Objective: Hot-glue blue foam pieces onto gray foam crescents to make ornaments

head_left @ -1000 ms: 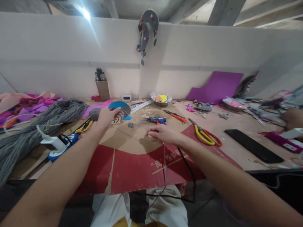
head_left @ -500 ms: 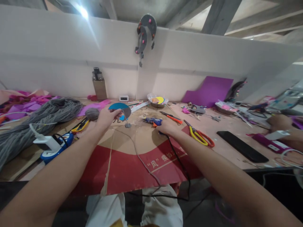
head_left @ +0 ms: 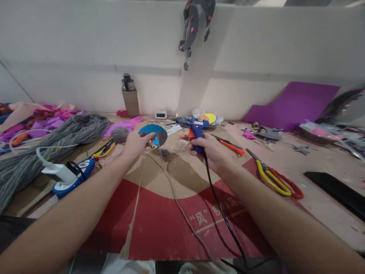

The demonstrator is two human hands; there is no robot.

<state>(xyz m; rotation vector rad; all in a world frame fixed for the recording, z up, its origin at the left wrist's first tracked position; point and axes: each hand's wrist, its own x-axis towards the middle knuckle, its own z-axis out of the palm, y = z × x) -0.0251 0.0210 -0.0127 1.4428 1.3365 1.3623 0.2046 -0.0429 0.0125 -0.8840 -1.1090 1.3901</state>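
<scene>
Right hand (head_left: 209, 150) with its grip closed round the handle, a blue hot-glue gun with an orange trigger (head_left: 199, 125) is held up, black rubbery cord (head_left: 219, 201) dropping away. Over the red-and-tan printed cardboard sheet (head_left: 159, 219), the left hand (head_left: 137, 144) pinches a flat, rounded teal-and-grey piece (head_left: 151, 129), thin grey yarn (head_left: 160, 144) hanging from it. From where I stand, glue is apparently being readied; the next move would call for a steady piece and a careful approach with the hot tip.

Glue gun (head_left: 198, 131) was blue, trigger (head_left: 190, 133) orange. Disc (head_left: 152, 129) showed blue and, blurred, what looked like grey; trailing yarn (head_left: 182, 211) was grey. Scissor handles (head_left: 276, 179) were yellow, orange-red.
</scene>
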